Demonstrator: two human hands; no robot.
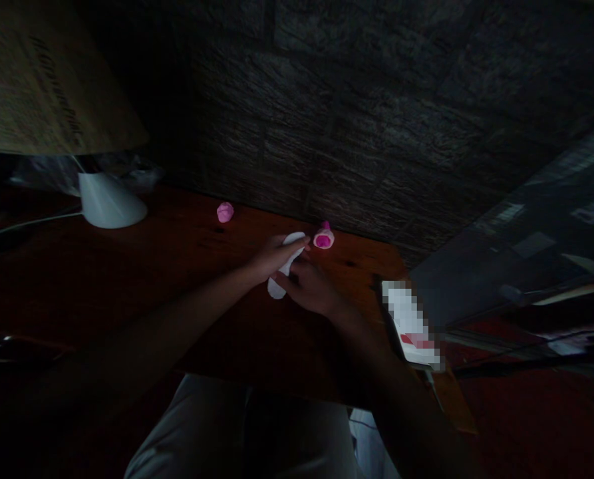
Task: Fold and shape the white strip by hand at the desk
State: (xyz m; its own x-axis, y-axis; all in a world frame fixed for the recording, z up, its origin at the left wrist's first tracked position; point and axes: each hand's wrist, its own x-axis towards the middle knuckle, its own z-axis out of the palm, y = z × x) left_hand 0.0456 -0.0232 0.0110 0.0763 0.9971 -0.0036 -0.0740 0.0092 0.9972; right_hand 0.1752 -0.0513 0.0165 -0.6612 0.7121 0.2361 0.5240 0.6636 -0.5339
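Note:
Both my hands meet over a dark red-brown wooden table [187, 266]. My left hand [274, 256] is closed round the upper part of a long white object [287, 265]. My right hand [309, 289] is closed on its lower part, and the white end sticks out below my fingers. A small pink and white piece [323, 238] lies on the table just beyond my hands. A small pink lump [225, 211] lies farther left, near the wall. The scene is very dim.
A white cone-shaped lamp base [108, 199] stands at the back left under a tan shade [42, 86], with a white cord running left. A phone [410, 322] lies near the table's right edge. A dark stone-pattern wall [376, 120] rises behind. My light trousers show below.

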